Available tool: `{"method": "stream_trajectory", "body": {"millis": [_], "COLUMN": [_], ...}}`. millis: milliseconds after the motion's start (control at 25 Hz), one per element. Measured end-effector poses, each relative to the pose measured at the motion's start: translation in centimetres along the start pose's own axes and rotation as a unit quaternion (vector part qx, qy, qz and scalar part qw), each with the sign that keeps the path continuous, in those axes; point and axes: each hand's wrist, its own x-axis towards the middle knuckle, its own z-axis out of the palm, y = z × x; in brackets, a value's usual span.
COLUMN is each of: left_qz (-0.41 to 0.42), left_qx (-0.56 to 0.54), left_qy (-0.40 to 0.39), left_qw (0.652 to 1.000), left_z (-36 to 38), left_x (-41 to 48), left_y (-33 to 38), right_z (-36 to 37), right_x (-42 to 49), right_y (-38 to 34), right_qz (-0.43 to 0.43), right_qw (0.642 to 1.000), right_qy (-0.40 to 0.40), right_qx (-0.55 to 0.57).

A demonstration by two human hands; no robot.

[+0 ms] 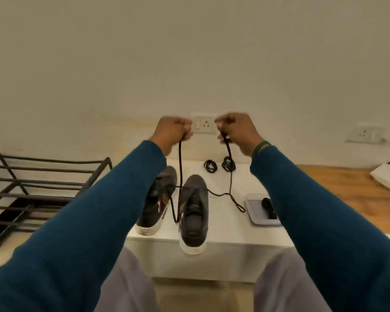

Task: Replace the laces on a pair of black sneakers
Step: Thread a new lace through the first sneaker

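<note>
Two black sneakers with white soles stand on a white table [225,235]: the left sneaker [154,203] and the right sneaker [194,212], whose heel overhangs the front edge. Both my hands are raised high above the table. My left hand [172,131] grips one end of a black lace [180,167] that hangs down to the right sneaker. My right hand [235,131] grips the other end, which drops to the table and loops there [236,202]. Two coiled black laces [220,165] lie at the table's back.
A black metal shoe rack [32,188] stands at the left. A phone with a dark object on it [262,209] lies on the table's right side. A wooden surface [351,192] with a white object is at the right. Wall sockets [204,125] sit behind my hands.
</note>
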Motion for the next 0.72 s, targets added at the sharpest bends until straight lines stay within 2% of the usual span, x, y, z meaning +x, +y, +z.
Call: {"method": "stream_trajectory", "body": {"millis": [120, 240, 360, 440, 600, 720], "left_qz": [-0.112, -0.156, -0.126, -0.093, -0.069, -0.044], "left_qx": [-0.003, 0.038, 0.150, 0.215, 0.279, 0.320], "left_qy": [0.033, 0.043, 0.002, -0.041, -0.088, -0.108], "left_qw": [0.993, 0.986, 0.981, 0.971, 0.954, 0.940], "left_z": [-0.6, -1.1, -0.9, -0.2, 1.0, 1.4], "left_x": [-1.2, -1.5, -0.7, -0.4, -0.3, -0.2], "left_y": [-9.2, -14.6, -15.9, -15.8, -16.2, -16.3], "right_z": [1.9, 4.0, 5.4, 6.2, 6.8, 6.3], "right_x": [-1.6, -2.3, -2.5, -2.4, -2.0, -2.4], "right_y": [9.3, 15.5, 19.1, 20.4, 20.3, 18.7], "right_qz": [0.070, 0.123, 0.135, 0.146, 0.144, 0.099], "right_qw": [0.997, 0.988, 0.977, 0.967, 0.948, 0.942], "right_qy": [0.002, -0.011, -0.011, -0.047, -0.093, -0.058], "right_qx": [-0.044, -0.092, -0.167, -0.202, -0.268, -0.317]}}
